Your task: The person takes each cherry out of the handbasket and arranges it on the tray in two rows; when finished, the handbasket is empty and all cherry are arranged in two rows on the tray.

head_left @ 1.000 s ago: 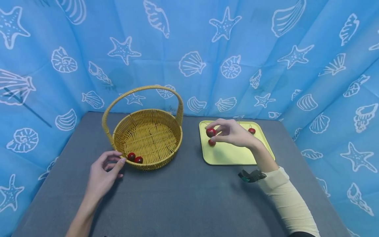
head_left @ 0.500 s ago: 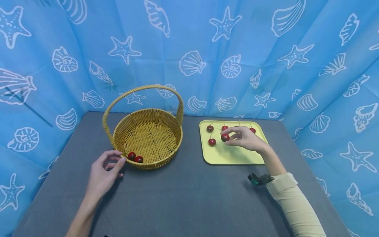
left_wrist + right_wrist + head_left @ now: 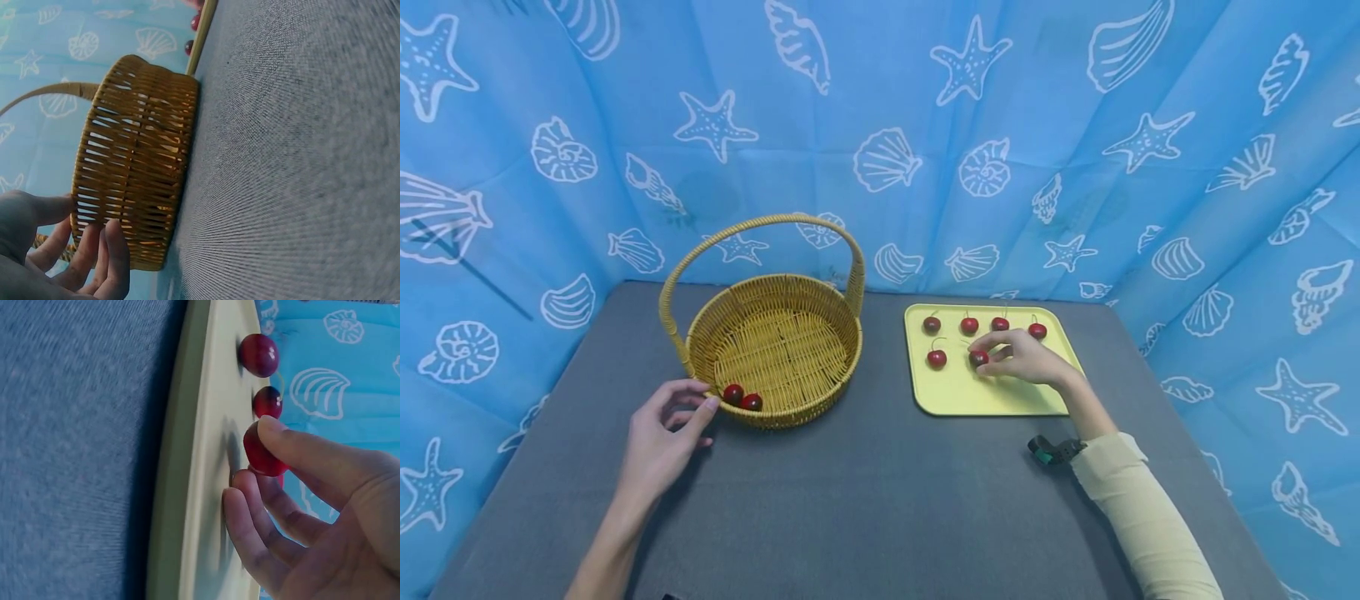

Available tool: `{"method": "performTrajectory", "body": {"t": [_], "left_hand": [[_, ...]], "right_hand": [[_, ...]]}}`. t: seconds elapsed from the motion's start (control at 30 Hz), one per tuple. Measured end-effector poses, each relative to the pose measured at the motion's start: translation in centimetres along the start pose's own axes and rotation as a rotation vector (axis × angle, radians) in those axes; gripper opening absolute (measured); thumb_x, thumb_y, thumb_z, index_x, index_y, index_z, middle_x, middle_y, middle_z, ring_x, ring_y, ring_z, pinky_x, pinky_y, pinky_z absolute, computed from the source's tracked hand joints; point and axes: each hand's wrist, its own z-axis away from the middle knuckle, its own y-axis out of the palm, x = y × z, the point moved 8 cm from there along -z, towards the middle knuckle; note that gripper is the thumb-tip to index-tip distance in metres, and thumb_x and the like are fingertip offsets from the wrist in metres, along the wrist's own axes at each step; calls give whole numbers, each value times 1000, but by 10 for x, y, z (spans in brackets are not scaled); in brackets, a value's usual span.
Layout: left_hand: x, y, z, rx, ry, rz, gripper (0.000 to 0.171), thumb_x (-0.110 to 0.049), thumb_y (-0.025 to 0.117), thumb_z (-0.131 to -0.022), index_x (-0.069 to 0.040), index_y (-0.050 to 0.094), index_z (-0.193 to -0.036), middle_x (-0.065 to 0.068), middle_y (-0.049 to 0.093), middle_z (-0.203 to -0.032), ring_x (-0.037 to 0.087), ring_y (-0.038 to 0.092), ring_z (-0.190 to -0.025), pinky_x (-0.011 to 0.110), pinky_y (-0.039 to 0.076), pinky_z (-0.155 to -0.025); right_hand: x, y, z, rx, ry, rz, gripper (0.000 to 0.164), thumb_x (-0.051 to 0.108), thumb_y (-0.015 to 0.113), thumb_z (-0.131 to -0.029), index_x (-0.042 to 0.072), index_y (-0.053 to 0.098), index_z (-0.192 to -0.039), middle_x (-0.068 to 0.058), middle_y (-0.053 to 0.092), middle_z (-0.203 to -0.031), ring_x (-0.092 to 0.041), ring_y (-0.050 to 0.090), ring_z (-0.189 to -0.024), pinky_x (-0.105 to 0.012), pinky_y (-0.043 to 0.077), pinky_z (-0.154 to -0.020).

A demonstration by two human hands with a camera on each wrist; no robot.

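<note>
My left hand [image 3: 662, 437] holds the near-left rim of a yellow wicker basket [image 3: 853, 367], thumb and fingers on either side of the rim in the left wrist view. Two dark red cherries [image 3: 751, 403] lie inside the basket close to that hand. Over a pale yellow tray [image 3: 925, 396], my right hand [image 3: 1018, 358] pinches a cherry [image 3: 257, 453] between thumb and fingers. In the head view this cherry is low over the tray; whether it touches the surface I cannot tell. To its left sits another cherry [image 3: 936, 359] with a thin stem.
Along the tray's back edge stand several more cherries, among them a left one [image 3: 932, 324] and a right one [image 3: 1037, 331]. The basket's tall handle [image 3: 760, 222] arches above it. A grey cloth [image 3: 865, 500] covers the table, and a blue shell-print curtain [image 3: 820, 167] hangs behind.
With the cherry in its fingers, my right hand has moved right and then lower over the tray, uncovering cherries along the back. My left hand keeps its place on the basket rim.
</note>
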Motion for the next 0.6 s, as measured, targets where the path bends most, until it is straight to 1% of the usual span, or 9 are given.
{"method": "performTrajectory", "body": {"t": [0.13,0.3,0.47,0.53,0.6], "left_hand": [[0,0,0,-3,0,-4,40,-30,71,-107,-5,63,-137,10,67,-120,8,74,-90,32,71,-69],[0,-1,1,-6,-4,-11,40,-30,71,-108,-4,62,-137,12,66,-120,9,74,-90,31,71,-68],[-1,0,1,-5,-5,-23,40,-30,70,-108,-4,62,-138,15,66,-123,9,74,-91,29,70,-68],[-1,0,1,-6,-1,-28,40,-30,70,-108,-4,62,-138,16,66,-123,9,74,-91,29,70,-68],[-2,0,1,-7,2,-29,40,-29,70,-108,-4,62,-137,16,67,-124,9,74,-90,29,70,-68]], "right_hand": [[-4,1,-2,-10,15,18,39,5,84,-93,-4,73,-129,-25,75,-129,-43,76,-114,-26,65,-89],[-5,1,-4,-21,17,41,40,6,85,-93,-4,72,-129,-25,75,-128,-42,76,-112,-36,68,-93],[-5,0,-1,-33,24,30,41,7,85,-93,-4,72,-129,-26,75,-129,-42,76,-113,-45,68,-96],[-4,-1,0,-36,18,32,40,7,86,-93,-4,72,-129,-25,75,-129,-42,75,-114,-44,68,-97],[-3,-3,1,-40,14,35,40,7,86,-92,-4,73,-128,-25,75,-128,-41,76,-112,-39,68,-94]]}}
